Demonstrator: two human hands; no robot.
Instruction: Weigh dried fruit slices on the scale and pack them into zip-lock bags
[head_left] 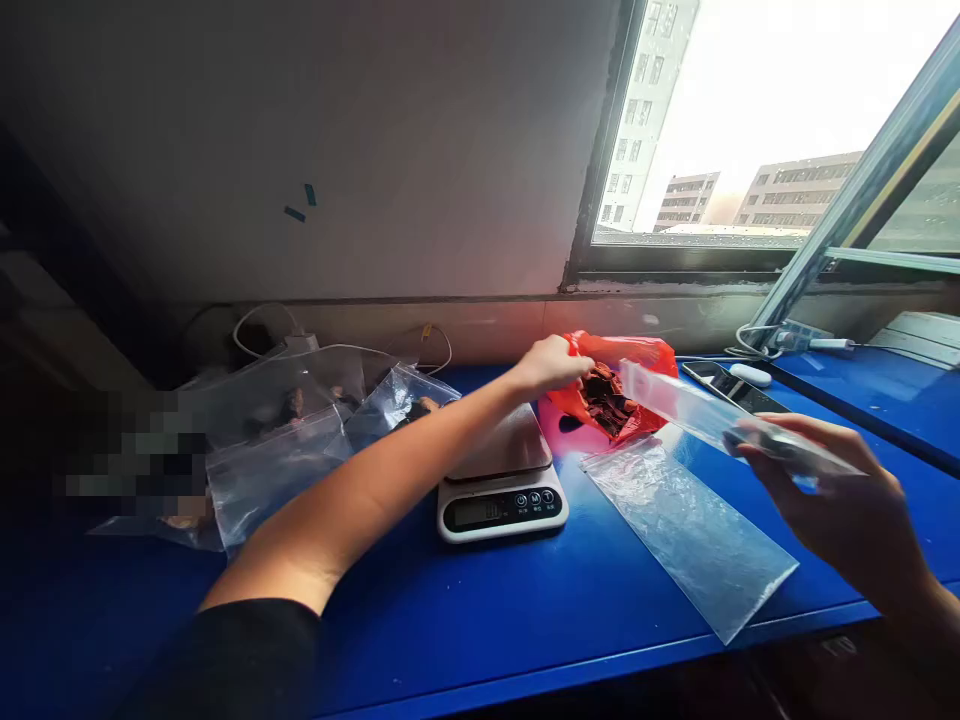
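Note:
My left hand (553,363) reaches over the scale, its fingers closed on the rim of a red plastic bag (646,352). Dark reddish-brown dried pieces (609,402) fill the bag's open mouth. My right hand (832,490) grips a clear plastic bag (671,398), held tilted with one end over the red bag. Something dark shows inside it near my fingers, too blurred to name. Below lies another flat clear plastic bag (694,535) on the blue table. The white digital scale (502,515) stands left of it, its metal plate partly hidden by my forearm.
Several clear zip bags (281,460) with dark and brown pieces lie at the left. A phone (724,385) and a white rounded object (750,375) sit behind the right hand. White cables (435,340) run along the wall. A slanted metal frame (825,220) stands by the window.

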